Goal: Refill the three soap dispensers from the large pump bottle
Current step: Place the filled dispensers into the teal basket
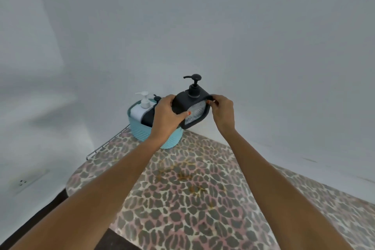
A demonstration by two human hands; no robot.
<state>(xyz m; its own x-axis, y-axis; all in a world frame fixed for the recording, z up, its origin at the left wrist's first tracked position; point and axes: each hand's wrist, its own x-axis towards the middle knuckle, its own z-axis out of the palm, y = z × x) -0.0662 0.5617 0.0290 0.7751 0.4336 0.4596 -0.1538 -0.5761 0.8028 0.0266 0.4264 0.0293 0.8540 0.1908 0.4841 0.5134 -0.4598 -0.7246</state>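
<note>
Dispenser (188,102), dark grey with a black pump and pale front, sits held up over the teal basket (142,134), left hand (166,116) curled round its left side, right hand (222,111) pinching its top-right edge.

Two bare arms in view, nails painted.

Left hand (165,116) and right hand (223,113) uncovered. Left forearm (113,178) and right forearm (269,178) bare from the wrist to the bottom edge of the frame, where both run out of view. Orange-red polish on the left thumbnail (189,113). Same colour glimpsed on the right fingertips (216,104), small and partly hidden.
</note>
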